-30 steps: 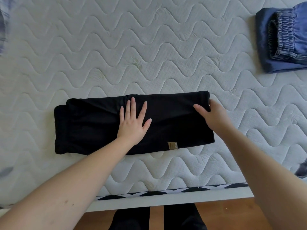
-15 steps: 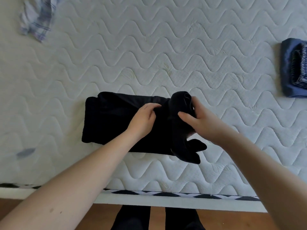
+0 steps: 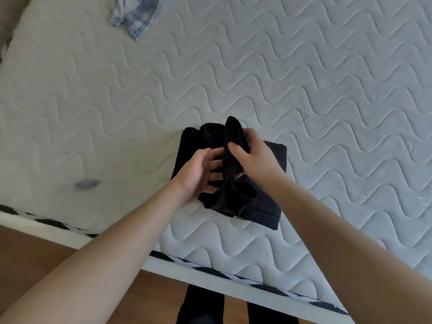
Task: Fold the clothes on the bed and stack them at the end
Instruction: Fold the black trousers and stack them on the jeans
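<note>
The black garment (image 3: 257,206) lies part-folded on the bed (image 3: 327,90), directly under both hands near the bed's edge. The right hand (image 3: 251,160) grasps a raised flap of it, thumb pinching the cloth. The left hand (image 3: 198,174) lies beside it, fingers loosely spread against the fabric, gripping nothing that I can see. Judged soft, light and limp; it will sag unless taken at a folded edge. A checked cloth (image 3: 135,15) lies well beyond the hands. No containers seen.
</note>
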Tool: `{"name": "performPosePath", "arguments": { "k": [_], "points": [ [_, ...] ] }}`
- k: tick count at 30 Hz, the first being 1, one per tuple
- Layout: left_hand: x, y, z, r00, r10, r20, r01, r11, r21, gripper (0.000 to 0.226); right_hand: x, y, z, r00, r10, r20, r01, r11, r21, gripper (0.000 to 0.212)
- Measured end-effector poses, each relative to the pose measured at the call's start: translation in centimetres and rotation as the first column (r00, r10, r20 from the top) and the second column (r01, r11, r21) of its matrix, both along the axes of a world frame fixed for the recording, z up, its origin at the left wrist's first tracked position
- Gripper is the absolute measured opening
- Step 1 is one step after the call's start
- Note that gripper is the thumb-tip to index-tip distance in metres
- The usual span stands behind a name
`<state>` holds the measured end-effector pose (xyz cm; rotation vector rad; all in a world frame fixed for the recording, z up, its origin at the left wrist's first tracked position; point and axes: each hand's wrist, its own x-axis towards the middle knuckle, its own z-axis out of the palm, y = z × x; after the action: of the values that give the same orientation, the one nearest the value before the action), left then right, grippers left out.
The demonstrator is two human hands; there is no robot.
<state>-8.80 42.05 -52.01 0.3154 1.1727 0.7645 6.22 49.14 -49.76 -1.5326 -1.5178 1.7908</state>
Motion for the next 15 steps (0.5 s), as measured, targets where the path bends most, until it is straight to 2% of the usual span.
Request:
{"name": "performPosePath", "arguments": {
  "k": [6,8,10,12,15],
  "points": [
    [-4.6,-1.6,-0.7,0.994,0.094,-0.060,-0.098,0.994,-0.055,0.067,-5.2,0.1,-3.0,0.992,0.044,0.119,-0.044,0.999,-0.006,0.036],
    [-5.7,-2.0,-0.8,0.990,0.091,-0.103,-0.097,0.994,-0.052,0.064,-6.7,0.2,-4.0,0.985,0.076,0.156,-0.076,0.997,-0.003,0.043],
    [-6.4,-2.4,-0.7,0.984,0.033,-0.176,-0.041,0.998,-0.037,0.051,-7.9,-0.1,-4.6,0.977,0.128,0.171,-0.126,0.992,-0.021,0.047],
    [-6.7,-3.0,-0.9,0.949,-0.049,-0.313,0.048,0.999,-0.012,0.038,-8.5,-0.6,-4.8,0.970,0.197,0.142,-0.190,0.980,-0.065,0.049],
    [-7.3,-3.6,-1.6,0.777,-0.140,-0.614,0.146,0.988,-0.041,0.050,-7.3,-0.5,-5.1,0.975,0.206,0.086,-0.203,0.978,-0.036,0.030]
  ]
}}
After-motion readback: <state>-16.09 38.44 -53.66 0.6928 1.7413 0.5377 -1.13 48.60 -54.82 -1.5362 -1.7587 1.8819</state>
